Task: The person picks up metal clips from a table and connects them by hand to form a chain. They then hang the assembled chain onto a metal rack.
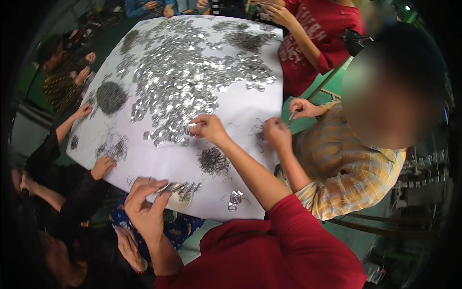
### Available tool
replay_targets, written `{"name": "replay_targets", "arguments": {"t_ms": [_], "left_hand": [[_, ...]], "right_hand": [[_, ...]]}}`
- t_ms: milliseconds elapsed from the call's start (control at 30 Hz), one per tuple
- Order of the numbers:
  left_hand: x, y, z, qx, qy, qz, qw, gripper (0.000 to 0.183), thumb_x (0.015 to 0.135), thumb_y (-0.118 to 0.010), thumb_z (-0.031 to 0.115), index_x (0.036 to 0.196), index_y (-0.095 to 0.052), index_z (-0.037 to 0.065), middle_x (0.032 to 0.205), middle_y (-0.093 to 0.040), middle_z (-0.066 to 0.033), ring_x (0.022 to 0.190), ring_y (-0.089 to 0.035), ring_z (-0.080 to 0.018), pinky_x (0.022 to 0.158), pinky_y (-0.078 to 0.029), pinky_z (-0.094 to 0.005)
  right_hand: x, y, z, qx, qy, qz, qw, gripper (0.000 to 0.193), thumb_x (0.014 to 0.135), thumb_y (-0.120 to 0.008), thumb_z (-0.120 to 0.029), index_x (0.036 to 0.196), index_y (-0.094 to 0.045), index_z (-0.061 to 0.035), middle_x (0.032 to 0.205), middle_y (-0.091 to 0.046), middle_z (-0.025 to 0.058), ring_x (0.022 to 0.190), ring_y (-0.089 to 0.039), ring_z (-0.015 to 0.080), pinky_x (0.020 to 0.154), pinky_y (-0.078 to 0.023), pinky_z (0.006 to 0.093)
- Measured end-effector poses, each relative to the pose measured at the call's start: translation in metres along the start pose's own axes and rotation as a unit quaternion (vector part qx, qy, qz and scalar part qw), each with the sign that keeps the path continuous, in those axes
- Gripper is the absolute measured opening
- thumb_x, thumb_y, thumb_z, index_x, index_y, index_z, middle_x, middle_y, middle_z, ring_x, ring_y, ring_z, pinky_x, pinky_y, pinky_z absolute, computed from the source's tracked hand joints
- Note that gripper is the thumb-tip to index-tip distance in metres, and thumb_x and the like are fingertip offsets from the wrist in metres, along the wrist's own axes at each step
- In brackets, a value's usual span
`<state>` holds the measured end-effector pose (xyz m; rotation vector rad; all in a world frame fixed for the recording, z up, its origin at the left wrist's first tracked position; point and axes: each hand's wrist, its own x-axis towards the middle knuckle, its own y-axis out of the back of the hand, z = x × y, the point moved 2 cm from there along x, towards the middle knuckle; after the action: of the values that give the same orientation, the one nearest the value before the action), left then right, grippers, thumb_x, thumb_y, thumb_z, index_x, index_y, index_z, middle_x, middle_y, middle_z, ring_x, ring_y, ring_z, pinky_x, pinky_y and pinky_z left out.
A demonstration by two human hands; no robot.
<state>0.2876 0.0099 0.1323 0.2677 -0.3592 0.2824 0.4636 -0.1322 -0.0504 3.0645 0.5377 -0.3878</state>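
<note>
My left hand is raised over the near left edge of the table, thumb and fingers closed on a short row of shiny metal buckle-like pieces. The row sticks out to the right, above a small round dish. My right hand reaches out to the near edge of a wide heap of loose buckle-like pieces. A single metal piece is pinched between its thumb and fingers. Just below my right forearm lies a pile of dark, thin wire hooks.
The white-covered table also bears a dark round pile and loose hooks at left. Two or three metal pieces lie near my right elbow. A co-worker in a checked shirt sits close on the right; several others work around the table.
</note>
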Motion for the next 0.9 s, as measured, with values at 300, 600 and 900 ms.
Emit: {"name": "replay_targets", "arguments": {"t_ms": [300,600,900], "left_hand": [[-0.006,-0.01,0.035,0.017,0.051,-0.053,0.997,0.018,0.068,-0.069,-0.006,0.085,-0.068,-0.001,0.083,-0.066,-0.0082,0.077,-0.061,-0.0138,0.072,-0.046,-0.024],[-0.032,-0.003,0.063,0.022,0.014,-0.064,0.998,0.019,0.069,-0.071,-0.002,0.087,-0.07,0.001,0.079,-0.064,-0.0065,0.072,-0.058,-0.0119,0.068,-0.045,-0.0244],[-0.07,0.021,0.073,0.021,0.04,-0.058,0.997,0.02,0.068,-0.072,-0.001,0.087,-0.068,0.0,0.08,-0.064,-0.0062,0.075,-0.059,-0.0122,0.07,-0.045,-0.0253]], "right_hand": [[-0.152,-0.02,-0.174,0.079,0.186,-0.074,0.977,0.014,0.082,-0.066,-0.01,0.092,-0.068,0.0003,0.085,-0.067,0.0055,0.079,-0.059,0.0103,0.074,-0.046,0.024],[-0.204,-0.025,-0.187,-0.031,0.258,-0.029,0.965,0.013,0.08,-0.069,-0.013,0.09,-0.07,-0.0038,0.079,-0.064,0.0041,0.076,-0.058,0.0107,0.069,-0.044,0.0246],[-0.254,-0.046,-0.201,-0.049,0.285,-0.035,0.956,0.012,0.08,-0.069,-0.011,0.088,-0.07,-0.0031,0.077,-0.063,0.0039,0.074,-0.057,0.0104,0.067,-0.043,0.0236]]}}
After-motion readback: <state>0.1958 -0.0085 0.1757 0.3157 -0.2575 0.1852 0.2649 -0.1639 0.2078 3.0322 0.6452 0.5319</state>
